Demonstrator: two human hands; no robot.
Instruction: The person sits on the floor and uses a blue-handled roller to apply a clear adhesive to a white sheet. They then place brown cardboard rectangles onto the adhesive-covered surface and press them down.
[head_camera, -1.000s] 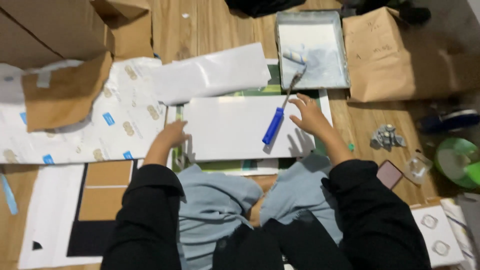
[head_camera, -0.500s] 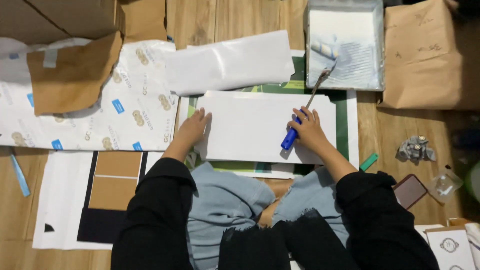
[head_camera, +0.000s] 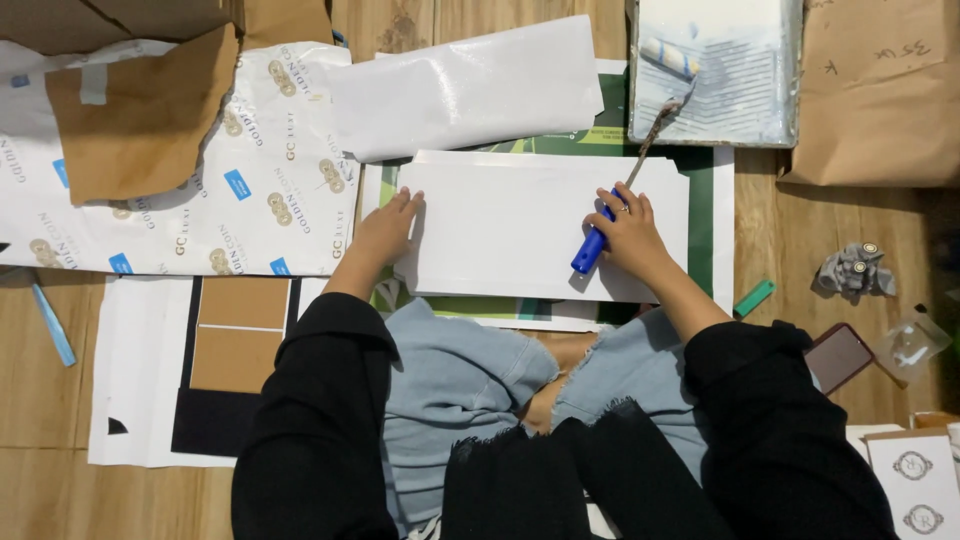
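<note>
Right hand: your right hand (head_camera: 628, 232) is wrapped around the blue handle of the paint roller (head_camera: 655, 110).
Roller head: resting in the paint tray (head_camera: 790, 90).
Left hand: your left hand (head_camera: 385, 228) lies flat, fingers spread, pinning the white sheet (head_camera: 510, 225) on the floor.
Progress: the sheet looks bare; the rolling seems yet to be done.

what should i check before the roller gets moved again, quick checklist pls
1. Right hand grips the blue handle of the paint roller: ok.
2. Roller head rests inside the paint tray: ok.
3. Left hand presses on the left edge of the white sheet: ok.
4. White sheet lies flat on the green mat: ok.
5. Enough paint or glue on the roller: cannot tell.
6. Phone lies apart from the sheet, on the floor to the right: ok.
</note>
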